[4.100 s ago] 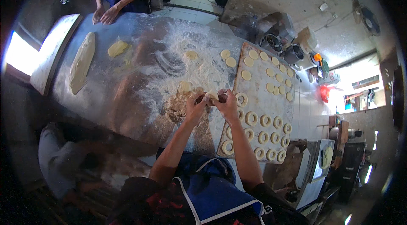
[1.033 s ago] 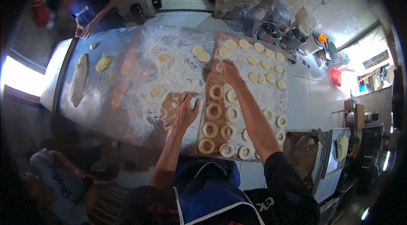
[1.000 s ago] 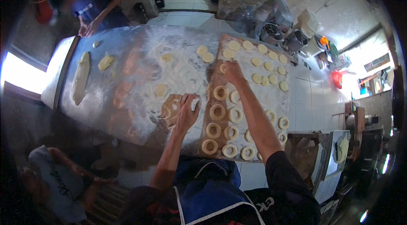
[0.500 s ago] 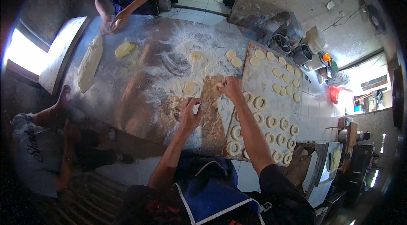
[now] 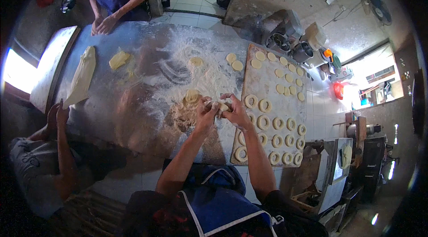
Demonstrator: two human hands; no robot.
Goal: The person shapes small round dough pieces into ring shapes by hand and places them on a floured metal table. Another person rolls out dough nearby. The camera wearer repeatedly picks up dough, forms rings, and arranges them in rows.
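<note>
Over the floury near part of the table, both my hands are close together. A pale piece of dough [image 5: 223, 107] is pinched in the fingers of my right hand [image 5: 238, 114]. My left hand [image 5: 206, 114] is closed right beside it, its fingertips almost at the dough; something small and whitish shows in its fingers, too blurred to name. Just beyond my left hand lies a round of dough [image 5: 192, 96] on the flour. Farther off sits another dough round [image 5: 195, 61]. To my right, a floured board [image 5: 272, 92] carries several dough rings [image 5: 263, 122] and flat discs [image 5: 279, 72].
Two dough discs [image 5: 234, 61] lie left of the board. At the far left are a long dough strip [image 5: 81, 76] and a yellowish lump [image 5: 119, 60]. One co-worker's hands [image 5: 103, 25] rest at the far edge; another's hands [image 5: 58, 114] touch the strip. Pots [image 5: 303, 52] stand beyond the board.
My right hand has drawn back toward me and left with the dough, meeting my left hand, which rose slightly rightward. The near-left co-worker's hands have come onto the dough strip.
</note>
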